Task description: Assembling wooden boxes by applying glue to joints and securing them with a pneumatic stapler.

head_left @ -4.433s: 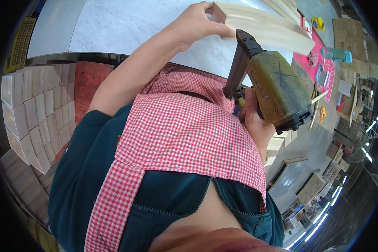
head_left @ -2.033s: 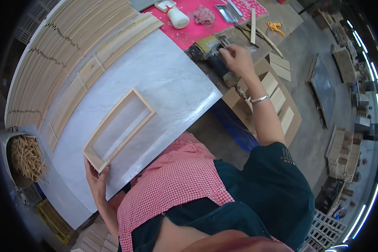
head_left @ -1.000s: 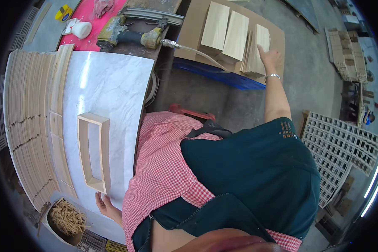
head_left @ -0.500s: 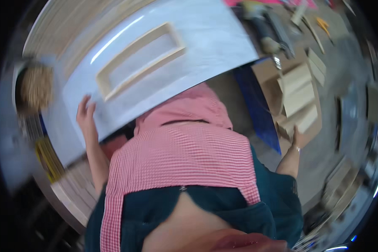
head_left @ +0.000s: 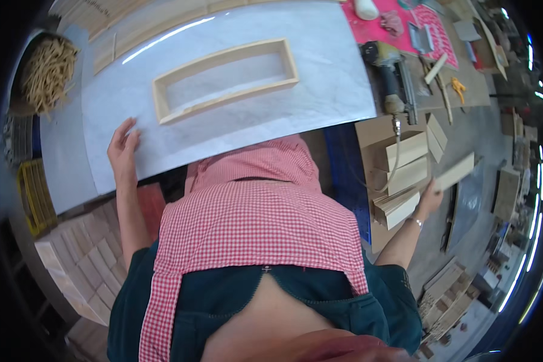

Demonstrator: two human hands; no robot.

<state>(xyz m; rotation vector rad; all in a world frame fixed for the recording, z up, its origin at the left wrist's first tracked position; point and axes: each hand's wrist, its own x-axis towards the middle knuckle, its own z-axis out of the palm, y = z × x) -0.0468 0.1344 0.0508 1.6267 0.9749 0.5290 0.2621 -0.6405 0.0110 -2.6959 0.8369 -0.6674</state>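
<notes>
My right hand [head_left: 428,203] grips the end of a thin pale wooden board [head_left: 456,171], off to my right beside a cardboard box [head_left: 382,236]. More thin wooden boards [head_left: 408,175] stand in rows in that box. My left hand [head_left: 124,148] rests at the near left of the marbled white tabletop [head_left: 235,123], fingers loosely bent and apart, holding nothing. On the tabletop, beyond my left hand, lies a long rectangular wooden frame [head_left: 225,101], through which the tabletop shows.
A nail gun [head_left: 392,81] with an air hose [head_left: 398,148] lies right of the tabletop, near orange-handled pliers [head_left: 458,88]. At far left stands a bin of wood strips [head_left: 49,72]. Stacked wooden blocks [head_left: 84,253] sit below the table's left end. Long wooden pieces [head_left: 157,24] line the far edge.
My right hand has lifted a board out of the box and moved it to the right. My left hand stays by the tabletop's left side. The view has turned slightly and become sharper.
</notes>
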